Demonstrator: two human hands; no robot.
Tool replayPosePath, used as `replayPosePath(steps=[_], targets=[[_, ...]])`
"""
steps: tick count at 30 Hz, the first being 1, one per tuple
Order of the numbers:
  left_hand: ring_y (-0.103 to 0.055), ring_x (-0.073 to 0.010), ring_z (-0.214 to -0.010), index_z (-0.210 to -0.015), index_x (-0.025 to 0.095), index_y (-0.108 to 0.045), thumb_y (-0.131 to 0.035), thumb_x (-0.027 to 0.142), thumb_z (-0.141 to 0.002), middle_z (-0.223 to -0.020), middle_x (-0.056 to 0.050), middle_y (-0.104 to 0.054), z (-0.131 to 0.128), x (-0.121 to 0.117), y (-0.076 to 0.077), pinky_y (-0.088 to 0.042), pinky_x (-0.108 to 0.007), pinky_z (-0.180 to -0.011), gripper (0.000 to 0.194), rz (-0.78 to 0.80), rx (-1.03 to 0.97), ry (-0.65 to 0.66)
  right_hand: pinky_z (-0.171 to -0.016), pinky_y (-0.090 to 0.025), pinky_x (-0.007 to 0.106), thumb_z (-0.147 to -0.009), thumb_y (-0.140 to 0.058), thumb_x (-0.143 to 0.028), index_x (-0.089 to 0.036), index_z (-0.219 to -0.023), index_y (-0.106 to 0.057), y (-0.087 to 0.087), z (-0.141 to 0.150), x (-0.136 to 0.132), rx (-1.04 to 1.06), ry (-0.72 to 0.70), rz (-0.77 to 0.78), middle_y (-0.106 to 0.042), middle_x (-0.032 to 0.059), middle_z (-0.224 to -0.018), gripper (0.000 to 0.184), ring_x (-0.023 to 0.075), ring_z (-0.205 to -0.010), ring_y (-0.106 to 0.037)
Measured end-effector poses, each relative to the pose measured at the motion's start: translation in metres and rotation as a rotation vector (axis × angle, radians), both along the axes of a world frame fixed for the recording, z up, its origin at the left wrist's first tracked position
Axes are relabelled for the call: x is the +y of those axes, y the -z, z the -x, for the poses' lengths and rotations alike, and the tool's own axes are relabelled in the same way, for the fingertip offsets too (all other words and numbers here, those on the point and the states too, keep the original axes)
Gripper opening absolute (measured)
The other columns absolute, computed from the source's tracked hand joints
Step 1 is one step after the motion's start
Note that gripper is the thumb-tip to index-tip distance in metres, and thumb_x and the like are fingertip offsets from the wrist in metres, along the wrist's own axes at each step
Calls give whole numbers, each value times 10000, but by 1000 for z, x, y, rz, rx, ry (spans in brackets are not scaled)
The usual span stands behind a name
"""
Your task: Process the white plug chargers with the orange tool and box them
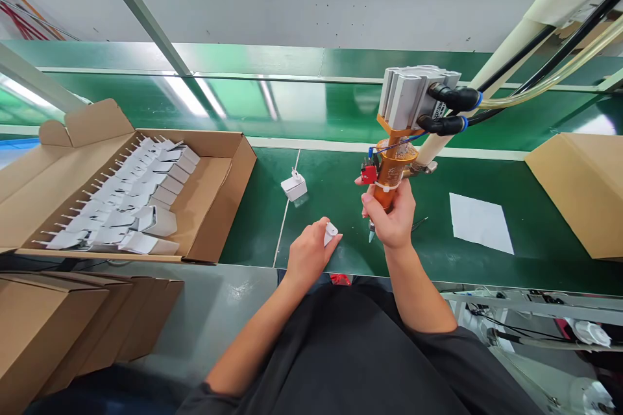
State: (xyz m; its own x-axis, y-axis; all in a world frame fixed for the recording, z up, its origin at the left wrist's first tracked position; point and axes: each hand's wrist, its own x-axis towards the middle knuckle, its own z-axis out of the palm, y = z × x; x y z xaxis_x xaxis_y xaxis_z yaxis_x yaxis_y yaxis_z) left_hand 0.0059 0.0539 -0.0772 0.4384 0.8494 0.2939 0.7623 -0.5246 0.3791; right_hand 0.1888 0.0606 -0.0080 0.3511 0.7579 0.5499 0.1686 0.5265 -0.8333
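Pinching a smooth white piece (330,233) in the left hand (309,250) at the near edge of a glossy green bench (257,214); grasping with the right hand (395,220) an orange cylindrical tool (390,172) below a ribbed metal block (409,97); facing a boxy white unit (294,189), right of an open cardboard box (221,201).
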Motion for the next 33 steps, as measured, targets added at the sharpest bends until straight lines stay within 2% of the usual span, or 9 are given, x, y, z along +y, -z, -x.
replayPosePath(steps=[4,8,14,16,20,24,28,30,33], targets=[[-658,-262,-881,-1294,168,-533,-585,340,-961,-1013,-111,-698,3,8,-4,-488,-350,-766,379,-17,141,74,-434,-392,263,-838,-675,-340,-246,-971,-488,1,-4,-1,-2,17,21,-486,-83,-592,248,118,-457,-471],[-570,-370,-1211,-1247,135,-586,-592,353,-942,-1225,-207,-643,4,39,-8,-422,-495,-1018,374,-160,124,21,-430,-384,257,-843,-681,-357,-243,-953,-484,3,-6,-1,-1,4,16,-469,-88,-577,253,114,-444,-456],[-142,-470,-1510,-1336,118,-544,-641,352,-879,-1625,-252,-194,15,95,-14,-235,-635,-1173,522,-256,52,-57,-445,-401,244,-839,-676,-371,-232,-990,-500,4,-5,1,-20,9,53,-622,-36,-720,270,92,-455,-457],[-192,-476,-1489,-1416,150,-489,-646,382,-869,-1610,-235,-235,22,111,-16,-296,-638,-1146,614,-176,37,-41,-458,-406,243,-838,-663,-365,-229,-981,-501,2,-4,4,-38,4,50,-606,-43,-697,256,93,-458,-456],[-435,-443,-1319,-1440,228,-488,-646,477,-850,-1338,-166,-553,33,134,-20,-432,-607,-1046,659,44,-30,-45,-469,-402,243,-822,-656,-348,-230,-930,-509,-2,-3,8,-83,6,42,-492,-82,-580,217,102,-459,-442],[-615,-312,-1038,-1459,195,-445,-654,554,-806,-1116,-118,-632,38,125,-33,-552,-459,-879,774,457,-521,-44,-465,-413,246,-827,-673,-353,-227,-962,-524,1,-9,4,-65,-14,80,-528,-69,-611,238,104,-464,-449],[-651,-259,-881,-1430,203,-484,-589,591,-820,-1125,-120,-646,28,118,-57,-570,-370,-676,731,936,-1011,3,-454,-418,251,-845,-690,-349,-228,-1021,-532,9,-28,-2,-37,-54,90,-568,-48,-661,266,113,-480,-472],[-655,-260,-911,-1426,224,-487,-607,540,-833,-1162,-120,-644,15,134,-68,-569,-358,-667,683,961,-1098,1,-465,-427,256,-852,-690,-340,-226,-1039,-542,11,-39,-5,-52,-61,98,-550,-50,-651,265,118,-490,-480],[-654,-264,-991,-1455,255,-420,-635,440,-853,-1239,-113,-622,-12,188,-79,-576,-360,-710,665,772,-1039,-94,-476,-424,257,-877,-664,-330,-214,-1044,-561,12,-53,-7,-85,-82,123,-492,-60,-609,228,119,-491,-474]])
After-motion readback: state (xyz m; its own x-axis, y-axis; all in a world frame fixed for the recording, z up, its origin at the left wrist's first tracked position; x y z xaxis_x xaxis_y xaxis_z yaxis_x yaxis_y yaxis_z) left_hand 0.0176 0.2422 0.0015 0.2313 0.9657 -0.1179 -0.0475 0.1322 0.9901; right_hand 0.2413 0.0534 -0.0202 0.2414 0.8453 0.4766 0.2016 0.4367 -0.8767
